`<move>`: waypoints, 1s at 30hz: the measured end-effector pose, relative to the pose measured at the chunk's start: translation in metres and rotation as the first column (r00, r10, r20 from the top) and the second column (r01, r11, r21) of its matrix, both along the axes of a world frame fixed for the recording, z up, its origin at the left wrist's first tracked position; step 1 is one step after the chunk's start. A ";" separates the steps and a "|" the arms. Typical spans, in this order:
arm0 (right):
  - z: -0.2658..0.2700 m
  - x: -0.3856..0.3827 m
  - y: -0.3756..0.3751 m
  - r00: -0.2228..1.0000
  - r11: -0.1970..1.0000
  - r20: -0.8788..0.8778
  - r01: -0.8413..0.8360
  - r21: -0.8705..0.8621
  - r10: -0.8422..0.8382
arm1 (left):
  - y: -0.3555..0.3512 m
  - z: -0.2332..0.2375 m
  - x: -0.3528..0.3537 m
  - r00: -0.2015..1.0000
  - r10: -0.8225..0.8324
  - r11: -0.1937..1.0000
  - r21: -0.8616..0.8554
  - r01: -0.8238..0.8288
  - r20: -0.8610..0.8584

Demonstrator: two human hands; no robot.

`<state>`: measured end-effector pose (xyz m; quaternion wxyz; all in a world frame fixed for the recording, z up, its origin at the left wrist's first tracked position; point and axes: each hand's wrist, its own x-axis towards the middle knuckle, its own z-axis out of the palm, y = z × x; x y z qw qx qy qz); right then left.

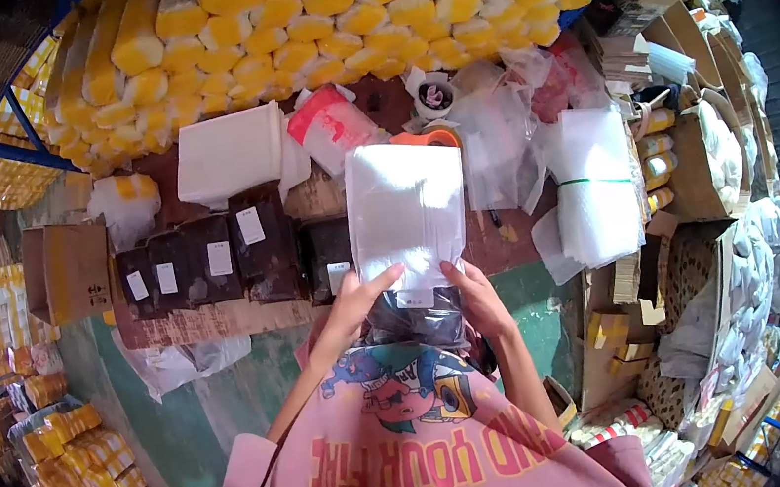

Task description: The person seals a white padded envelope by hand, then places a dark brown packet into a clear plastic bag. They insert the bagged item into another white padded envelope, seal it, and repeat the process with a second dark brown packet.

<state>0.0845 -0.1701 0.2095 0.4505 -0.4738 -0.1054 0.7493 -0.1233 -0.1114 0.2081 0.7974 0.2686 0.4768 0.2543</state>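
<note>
My left hand (359, 303) is closed on the lower left edge of a shiny white packing sheet (408, 206). On the opposite side, my right hand (479, 301) grips the same sheet near its lower right corner. Both thumbs lie on top. Below the sheet's lower edge shows a dark plastic-wrapped package (416, 320) with a small white label, close against my shirt. Whether my fingers also hold this package is hidden. Left of the sheet, a dark labelled package (323, 243) lies on the table.
More dark packages (205, 259) line the table (211, 320). Behind them are a white stack (228, 155), a red-and-white bag (334, 127) and an orange tape roll (430, 139). A bubble-wrap bundle (596, 185) lies right, a cardboard box (68, 272) left. Yellow-ended rolls (310, 30) fill the back.
</note>
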 end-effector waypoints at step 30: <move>-0.074 0.003 0.002 0.998 0.894 -0.058 -0.027 -0.447 0.001 | 0.013 -0.061 0.011 0.996 0.015 0.780 -0.625 0.043 0.088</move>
